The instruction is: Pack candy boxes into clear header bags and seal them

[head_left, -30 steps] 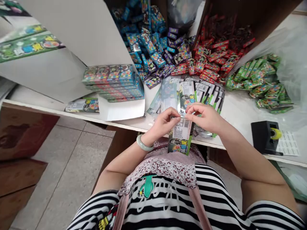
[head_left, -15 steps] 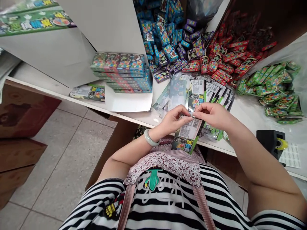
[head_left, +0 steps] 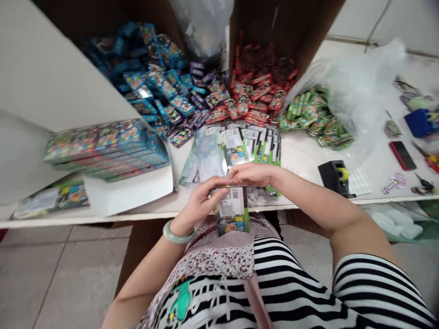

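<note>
In front of my apron hangs a flat printed plastic bag [head_left: 233, 212] with a white label panel and a green edge. My left hand [head_left: 202, 201], a pale bangle at its wrist, is closed on the bag's top left edge. Along the same top edge my right hand [head_left: 253, 174] is closed, its fingertips close to those of my left; some blur hides their exact grip. Just behind the hands lies a fanned pile of similar flat bags [head_left: 262, 140] on the white table.
Heaps of blue [head_left: 168, 87], purple and red small packs [head_left: 257, 98] spill from boxes at the back. Green packs [head_left: 312, 114] lie in clear plastic. Stacked small boxes [head_left: 103, 146] stand left. A tape dispenser [head_left: 334, 177] and phone [head_left: 402, 155] are at right.
The view has swung to the right, showing more of the table there. Both hands remain at the bag's top edge; my right hand now lies flatter along it.
</note>
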Demonstrator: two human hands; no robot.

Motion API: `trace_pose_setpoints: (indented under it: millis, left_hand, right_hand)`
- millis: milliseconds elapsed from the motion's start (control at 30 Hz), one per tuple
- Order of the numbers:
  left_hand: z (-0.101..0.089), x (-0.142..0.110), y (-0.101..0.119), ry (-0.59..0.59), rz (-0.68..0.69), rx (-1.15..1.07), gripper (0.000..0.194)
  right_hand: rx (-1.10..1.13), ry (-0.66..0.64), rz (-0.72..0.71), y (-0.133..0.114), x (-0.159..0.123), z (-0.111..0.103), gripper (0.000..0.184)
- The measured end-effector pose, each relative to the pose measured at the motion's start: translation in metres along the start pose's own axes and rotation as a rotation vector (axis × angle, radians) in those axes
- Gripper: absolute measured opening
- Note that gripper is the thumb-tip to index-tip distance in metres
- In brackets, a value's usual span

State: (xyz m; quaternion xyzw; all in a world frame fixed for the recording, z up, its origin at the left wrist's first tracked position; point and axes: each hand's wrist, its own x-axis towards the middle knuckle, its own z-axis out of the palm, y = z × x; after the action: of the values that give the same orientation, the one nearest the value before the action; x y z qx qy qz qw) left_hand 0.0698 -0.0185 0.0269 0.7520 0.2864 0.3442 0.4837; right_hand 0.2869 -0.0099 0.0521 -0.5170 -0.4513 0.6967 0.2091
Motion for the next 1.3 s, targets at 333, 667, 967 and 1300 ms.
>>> trace_pose_setpoints:
  millis: [333, 667, 967, 1300]
  left_hand:
    - [-0.034, 0.005, -0.022, 0.789, -0.473, -0.338, 0.026]
    - [-0.03, 0.012, -0.015, 0.843, -0.532, -0.471, 0.026]
    - [-0.024, 0.023, -0.016, 0.741, -0.535, -0.413, 0.021]
    - [-0.024, 0.01, -0.019, 0.699, -0.471, -0.429, 0.034]
  right_hand:
    - [-0.078, 1.409, -0.05, 0.029, -0.046, -0.232, 0.04]
    - [0.169, 1.271, -0.003, 0.06, -0.028, -0.283, 0.034]
    - [0.154, 1.188, -0.017, 0.13, -0.071, -0.237, 0.024]
    - [0.18, 1.429, -0.228, 0.113, -0.097, -0.245, 0.029]
